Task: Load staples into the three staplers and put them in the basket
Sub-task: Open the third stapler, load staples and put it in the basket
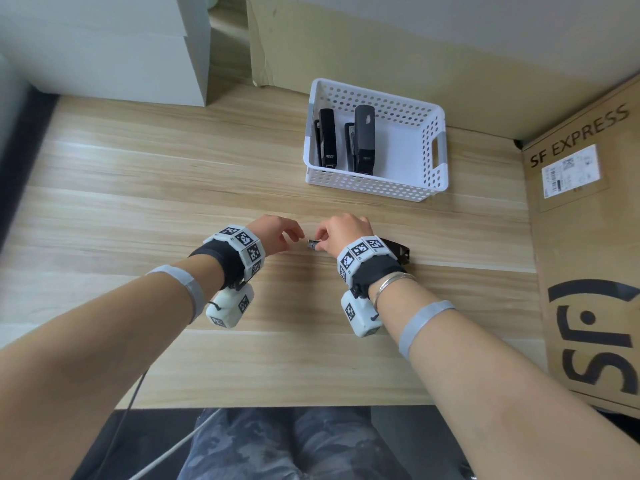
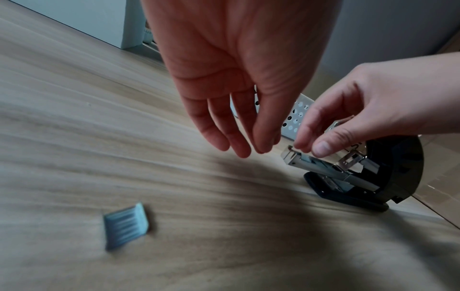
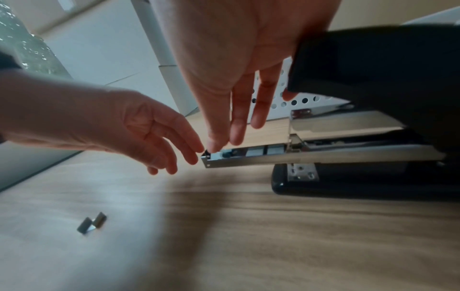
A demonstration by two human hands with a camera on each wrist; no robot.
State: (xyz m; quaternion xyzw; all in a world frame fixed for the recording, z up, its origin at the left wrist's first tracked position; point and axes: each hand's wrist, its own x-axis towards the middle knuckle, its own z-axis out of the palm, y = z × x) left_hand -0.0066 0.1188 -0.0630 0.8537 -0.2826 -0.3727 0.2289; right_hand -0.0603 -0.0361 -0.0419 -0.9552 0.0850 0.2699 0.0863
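Two staplers (image 1: 346, 140) already lie side by side in the white basket (image 1: 437, 147) at the far side of the table (image 1: 138, 174), so this is the third and last one. That stapler (image 2: 361, 177) sits on the table right in front of the person, its black top swung up and back and the metal channel (image 3: 298, 156) laid bare, pointing towards the left hand.

The right hand (image 1: 346, 233) is over the front end of the channel, thumb and forefinger drawn together at its tip and the other fingers hanging loose. It looks to be seating a strip of staples in the channel — though whether anything is really pinched between those fingertips I cannot tell. The left hand (image 1: 275, 235) hovers just beside the channel's tip, fingers relaxed and slightly curled, holding nothing and not quite touching the metal.

A short loose strip (image 2: 125, 226) of staples lies on the table well to the near left of the hands, untouched.

So the loading step is under way, near the end of the whole job. The next move, as I judge it, calls for the staples to sit flat and straight in the channel, then the top folded down until it shuts — without catching a finger — and after that the stapler lifted across into the free space at the right of the basket.
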